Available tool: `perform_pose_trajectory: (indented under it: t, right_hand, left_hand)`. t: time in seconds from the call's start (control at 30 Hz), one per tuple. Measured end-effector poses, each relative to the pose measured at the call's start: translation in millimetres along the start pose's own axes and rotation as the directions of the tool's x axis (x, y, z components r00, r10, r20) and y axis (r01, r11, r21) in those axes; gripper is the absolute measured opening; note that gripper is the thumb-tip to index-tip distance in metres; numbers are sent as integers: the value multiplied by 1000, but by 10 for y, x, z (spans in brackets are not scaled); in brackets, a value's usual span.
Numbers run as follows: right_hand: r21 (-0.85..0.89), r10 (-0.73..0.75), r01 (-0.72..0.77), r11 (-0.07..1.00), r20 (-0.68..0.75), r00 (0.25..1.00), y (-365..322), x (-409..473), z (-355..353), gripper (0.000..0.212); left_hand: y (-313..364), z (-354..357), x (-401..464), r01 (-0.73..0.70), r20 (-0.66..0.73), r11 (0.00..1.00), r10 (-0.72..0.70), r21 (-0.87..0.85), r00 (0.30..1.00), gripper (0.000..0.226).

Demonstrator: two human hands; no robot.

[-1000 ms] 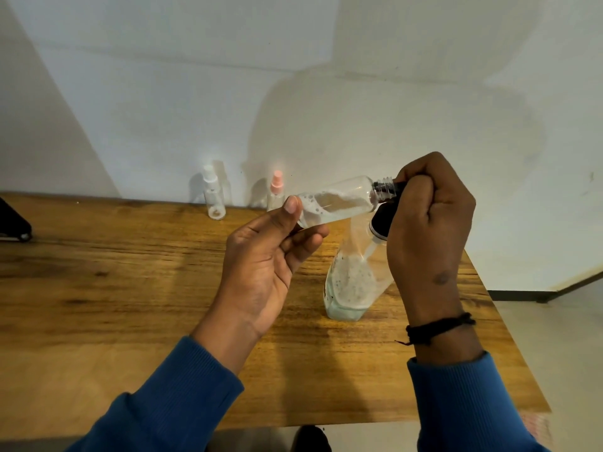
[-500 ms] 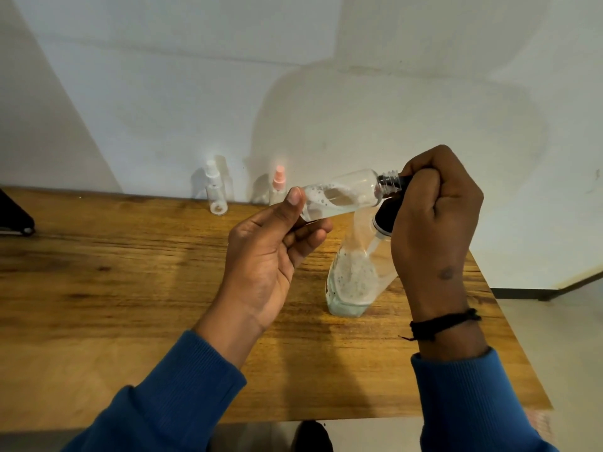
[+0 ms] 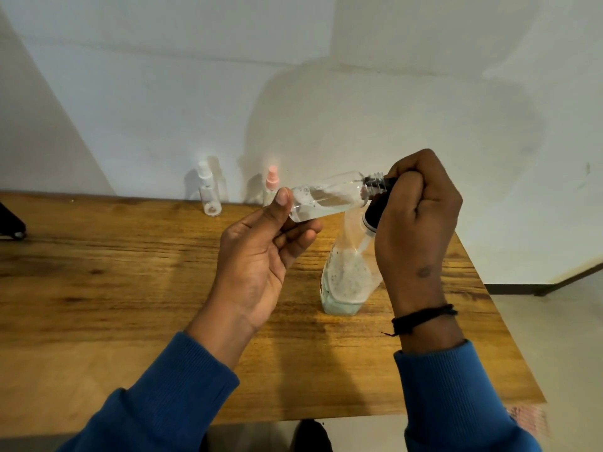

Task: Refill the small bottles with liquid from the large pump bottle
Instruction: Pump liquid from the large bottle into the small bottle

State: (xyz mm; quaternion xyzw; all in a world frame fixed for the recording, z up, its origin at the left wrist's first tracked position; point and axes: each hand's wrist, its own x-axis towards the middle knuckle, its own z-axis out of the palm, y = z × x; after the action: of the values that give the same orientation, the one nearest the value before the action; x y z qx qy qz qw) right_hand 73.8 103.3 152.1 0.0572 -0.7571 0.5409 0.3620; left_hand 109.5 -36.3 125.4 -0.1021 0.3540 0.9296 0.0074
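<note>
3 small bottles show, and 1 large pump bottle (image 3: 346, 282). From the left: a dark object (image 3: 9, 223) sits at the table's (image 3: 114, 288) left edge; 1 small bottle with a white cap (image 3: 208, 194) stands upright at the back by the wall, and 1 small bottle with a pink cap (image 3: 271, 184) stands to its right, partly hidden behind the left hand's thumb.

The left hand (image 3: 261, 262) pinches the base end of the third, an uncapped clear bottle (image 3: 329, 199), between thumb and curled fingers. It lies almost level above the table, its threaded neck pointing right. The right hand (image 3: 417, 223) is a closed fist around the black pump head (image 3: 375, 210), whose nozzle meets that neck. The large pump bottle stands on the table below it, with pale liquid at the bottom.

Against 1 second ago, both hands and the clear bottle sit slightly higher in the view; the grips are unchanged.
</note>
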Motion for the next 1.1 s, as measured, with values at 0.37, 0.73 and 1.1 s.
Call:
perform_pose_trajectory:
  t: [0.37,0.73,1.1]
  right_hand:
    - [-8,-5,5,1000,-9,1000,1,-7,6,24]
    - [30,6,-5,1000,-13,1000,-14,-20,21,26]
    - [-1,-10,10,1000,-11,1000,7,-6,9,25]
  left_hand:
    - [-4,3,-6,9,2,1000,-9,-10,1000,41]
    - [4,-9,-2,6,13,1000,-6,-8,1000,34]
    - [14,-7,-4,-2,14,1000,2,1,1000,28]
